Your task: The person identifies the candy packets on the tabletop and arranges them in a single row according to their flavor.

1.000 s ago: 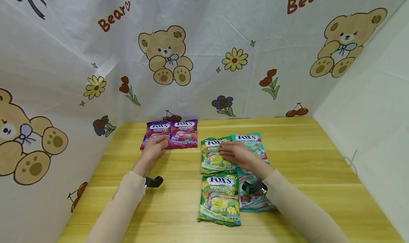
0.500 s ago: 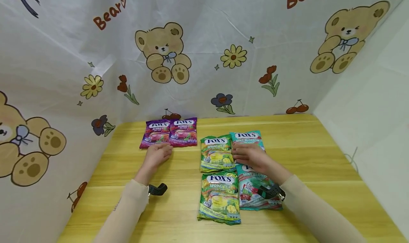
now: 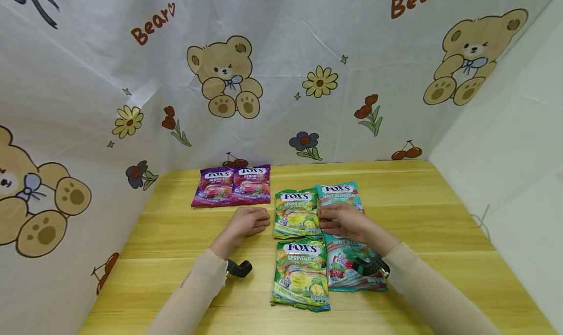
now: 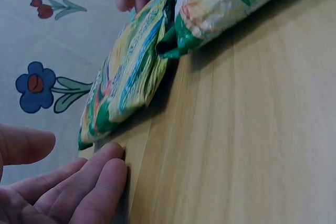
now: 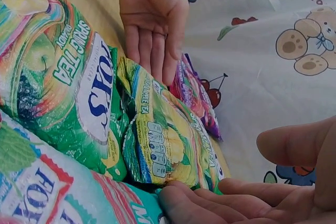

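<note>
Two green Spring Tea candy bags lie one behind the other: the far bag (image 3: 295, 212) and the near bag (image 3: 301, 274). To their right are two teal Mint Blossom bags, a far one (image 3: 337, 192) and a near one (image 3: 352, 271). My left hand (image 3: 246, 222) holds nothing; its extended fingers (image 4: 107, 187) lie low over the wood, just left of the far green bag. My right hand (image 3: 352, 221) is over the teal bags, partly hiding both, fingertips at the far green bag's right edge. In the right wrist view its fingers (image 5: 210, 205) are straight.
Two purple Berries candy bags, a left one (image 3: 214, 187) and a right one (image 3: 251, 185), sit side by side at the back left of the wooden table (image 3: 418, 203). A bear-print cloth (image 3: 272, 100) hangs behind, and a white wall (image 3: 514, 164) borders the right side.
My left hand has moved away from the purple bags, rightward to the green bags. My right hand has shifted right, off the far green bag onto the teal ones.
</note>
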Demonstrator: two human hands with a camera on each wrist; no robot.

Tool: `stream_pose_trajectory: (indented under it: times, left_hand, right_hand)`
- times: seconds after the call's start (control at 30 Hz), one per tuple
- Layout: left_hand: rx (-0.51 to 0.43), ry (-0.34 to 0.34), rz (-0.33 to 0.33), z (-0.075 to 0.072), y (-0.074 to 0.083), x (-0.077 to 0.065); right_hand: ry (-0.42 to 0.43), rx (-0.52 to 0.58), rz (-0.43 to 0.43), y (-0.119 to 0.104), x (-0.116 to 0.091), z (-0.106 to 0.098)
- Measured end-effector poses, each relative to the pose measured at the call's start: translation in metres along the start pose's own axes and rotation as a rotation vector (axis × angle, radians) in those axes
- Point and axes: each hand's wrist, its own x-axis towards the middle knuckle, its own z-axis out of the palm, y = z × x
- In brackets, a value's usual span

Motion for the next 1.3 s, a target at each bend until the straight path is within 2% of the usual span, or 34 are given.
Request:
stream_pose_trajectory:
  times: [0.13, 0.37, 0.53, 0.73, 0.9, 1.07, 1.3]
  left_hand:
    - [-0.006, -0.022, -0.010, 0.010, 0.001, 0.007]
    - [0.002, -0.005, -0.017, 0.021, 0.000, 0.016]
    - [0.005, 0.006, -0.033, 0.024, 0.002, 0.021]
    - [-0.043, -0.015, -0.055, 0.027, 0.004, 0.026]
    - [-0.104, -0.048, -0.057, 0.029, 0.005, 0.028]
    - [-0.130, -0.080, -0.040, 0.028, 0.005, 0.027]
    - [-0.159, -0.079, 0.005, 0.027, 0.007, 0.028]
  right_hand:
    - [-0.006, -0.016, -0.002, 0.001, 0.001, 0.003]
    - [-0.026, 0.007, 0.012, 0.001, 0.005, 0.008]
    - [-0.002, 0.043, 0.024, -0.002, 0.006, 0.011]
    - [0.004, 0.067, 0.007, -0.001, 0.005, 0.011]
    - [0.016, 0.150, -0.012, 0.003, 0.005, 0.012]
    - [0.056, 0.217, -0.035, 0.005, 0.006, 0.016]
    - [0.040, 0.230, -0.078, 0.006, 0.008, 0.018]
